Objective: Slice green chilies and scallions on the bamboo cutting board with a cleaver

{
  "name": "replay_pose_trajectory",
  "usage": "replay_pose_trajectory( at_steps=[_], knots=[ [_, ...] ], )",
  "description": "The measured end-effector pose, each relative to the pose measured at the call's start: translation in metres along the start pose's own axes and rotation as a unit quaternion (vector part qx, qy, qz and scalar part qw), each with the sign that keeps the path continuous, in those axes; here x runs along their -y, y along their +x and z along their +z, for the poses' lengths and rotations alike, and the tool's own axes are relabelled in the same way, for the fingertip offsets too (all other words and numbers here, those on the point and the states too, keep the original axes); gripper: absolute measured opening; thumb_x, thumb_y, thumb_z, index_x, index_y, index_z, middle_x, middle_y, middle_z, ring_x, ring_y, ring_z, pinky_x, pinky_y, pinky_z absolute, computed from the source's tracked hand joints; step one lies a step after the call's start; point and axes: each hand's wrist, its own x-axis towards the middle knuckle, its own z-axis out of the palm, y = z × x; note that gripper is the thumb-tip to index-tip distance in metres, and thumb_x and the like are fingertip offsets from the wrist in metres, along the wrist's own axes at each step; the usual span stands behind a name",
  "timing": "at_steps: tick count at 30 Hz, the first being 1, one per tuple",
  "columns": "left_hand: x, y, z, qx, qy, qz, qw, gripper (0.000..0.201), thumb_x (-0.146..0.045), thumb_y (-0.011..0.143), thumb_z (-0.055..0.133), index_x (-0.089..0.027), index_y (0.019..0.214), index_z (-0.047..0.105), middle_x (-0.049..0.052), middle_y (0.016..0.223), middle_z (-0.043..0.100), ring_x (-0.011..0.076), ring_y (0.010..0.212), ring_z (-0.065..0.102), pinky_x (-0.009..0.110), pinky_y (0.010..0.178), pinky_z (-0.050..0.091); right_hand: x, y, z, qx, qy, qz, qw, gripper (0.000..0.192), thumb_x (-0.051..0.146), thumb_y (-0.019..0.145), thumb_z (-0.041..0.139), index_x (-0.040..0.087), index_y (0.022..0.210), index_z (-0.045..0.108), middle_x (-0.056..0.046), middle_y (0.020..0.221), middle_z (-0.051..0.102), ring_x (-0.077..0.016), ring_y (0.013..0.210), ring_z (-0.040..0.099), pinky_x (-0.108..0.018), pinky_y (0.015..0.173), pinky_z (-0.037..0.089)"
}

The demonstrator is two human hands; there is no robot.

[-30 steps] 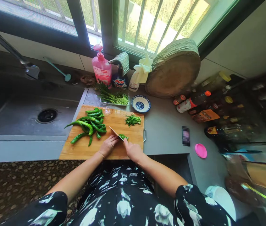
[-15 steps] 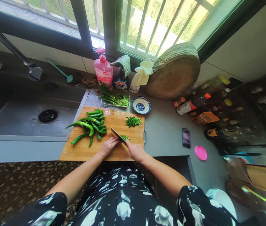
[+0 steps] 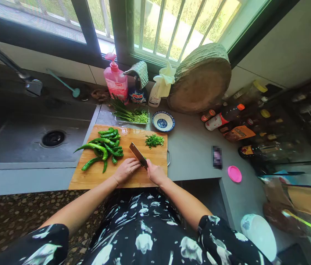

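My right hand [image 3: 156,173] grips the handle of a broad-bladed kitchen knife [image 3: 138,154] over the wooden cutting board [image 3: 92,179]. The blade slants up and to the left. Close against its left side rests my left hand [image 3: 128,170], fingers bunched together and pointing at the blade. What lies under those fingers is hidden. Only a speck of cut green shows by the blade near my right hand. Long green chili peppers [image 3: 100,149] are heaped on the board's left half. A small pile of chopped greens [image 3: 154,140] sits at its far right.
Behind the board are a tray of scallions [image 3: 133,116], a blue-and-white dish [image 3: 163,121], a pink pump bottle [image 3: 115,82] and a round wooden block [image 3: 199,86]. The sink [image 3: 28,132] lies left. Bottles [image 3: 221,119] and a pink lid [image 3: 234,174] are right.
The knife and right hand have shifted slightly, and the blade now covers most of the cut greens seen beside it before. My left hand stays beside the blade. The view has moved slightly.
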Motion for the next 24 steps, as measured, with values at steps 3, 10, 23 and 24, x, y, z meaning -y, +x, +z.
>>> replay_pose_trajectory(
  at_steps=[3,10,23,24],
  knots=[
    [-0.008,-0.006,0.001,-0.013,0.049,-0.060,0.997,0.030,-0.017,0.088,0.038,-0.018,0.109,0.060,0.011,0.104,0.062,0.0198,0.095,0.054,0.036,0.083,0.048,0.001,0.000,0.001,-0.003,0.001,-0.005,1.000,0.045,0.023,0.090,0.033,0.016,0.135,0.026,-0.011,0.095,0.067,-0.0207,0.080,0.065,-0.028,0.068,0.048],
    [-0.010,-0.005,0.010,-0.030,0.057,-0.081,0.995,0.034,-0.016,0.088,0.034,-0.017,0.107,0.062,0.011,0.098,0.062,0.0195,0.089,0.053,0.032,0.076,0.050,0.003,-0.002,-0.005,0.002,-0.014,-0.030,0.999,0.046,0.021,0.091,0.030,0.015,0.136,0.027,-0.013,0.103,0.065,-0.0199,0.084,0.064,-0.028,0.072,0.048],
    [-0.002,-0.008,0.007,-0.018,0.058,-0.043,0.997,0.039,-0.014,0.090,0.028,-0.016,0.103,0.064,0.009,0.106,0.064,0.0160,0.092,0.058,0.032,0.086,0.048,0.010,-0.005,0.001,0.012,-0.053,-0.052,0.997,0.051,0.015,0.085,0.037,0.012,0.135,0.027,-0.014,0.096,0.067,-0.0207,0.081,0.065,-0.028,0.068,0.049],
    [-0.002,-0.009,0.009,-0.022,0.063,-0.046,0.997,0.038,-0.014,0.089,0.028,-0.016,0.103,0.064,0.010,0.106,0.064,0.0161,0.093,0.058,0.032,0.085,0.048,0.012,-0.003,0.002,0.009,-0.050,-0.045,0.998,0.051,0.014,0.085,0.036,0.013,0.134,0.026,-0.014,0.097,0.066,-0.0206,0.082,0.065,-0.028,0.068,0.049]
  ],
)
